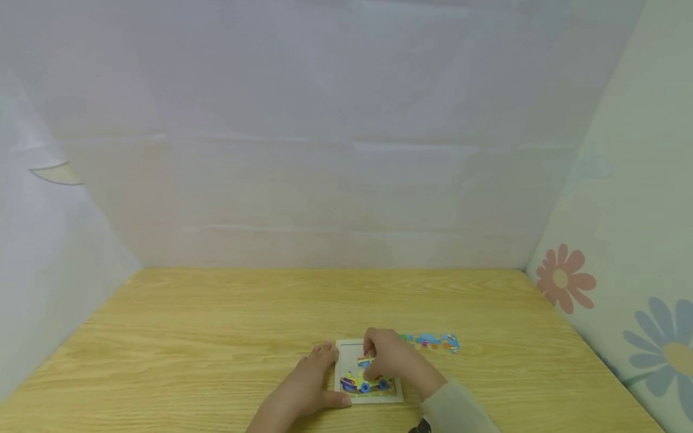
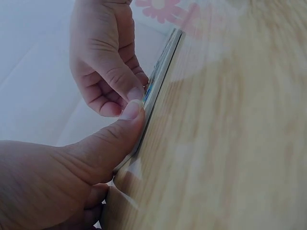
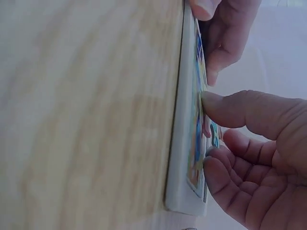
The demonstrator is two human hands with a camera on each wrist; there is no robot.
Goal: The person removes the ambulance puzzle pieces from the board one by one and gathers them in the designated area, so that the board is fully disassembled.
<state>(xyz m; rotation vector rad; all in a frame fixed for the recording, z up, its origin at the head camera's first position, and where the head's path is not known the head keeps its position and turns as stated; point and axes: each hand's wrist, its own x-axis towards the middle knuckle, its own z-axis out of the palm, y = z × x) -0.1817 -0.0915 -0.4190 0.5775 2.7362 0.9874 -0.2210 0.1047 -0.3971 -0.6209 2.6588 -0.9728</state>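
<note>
A pale puzzle tray (image 1: 397, 398) lies flat on the table, its lower part filled with pieces showing a colourful vehicle with blue wheels. My left hand (image 1: 304, 385) grips the tray's left side, the thumb at the near edge and the fingers along the side. Over the tray's right half, my right hand (image 1: 394, 359) has its thumb and fingers bent around a small colourful puzzle piece (image 3: 215, 136). That piece stands up from the picture surface in the right wrist view, with the thumb tip low at the picture. The hand covers part of the picture in the head view.
Several loose puzzle pieces (image 1: 428, 340) lie in a cluster on the wooden table (image 1: 216, 325), just beyond and right of the tray. Pale cloth walls (image 1: 346, 180) stand behind and at both sides, the right one printed with flowers. A dark object (image 1: 420, 427) shows by the right sleeve.
</note>
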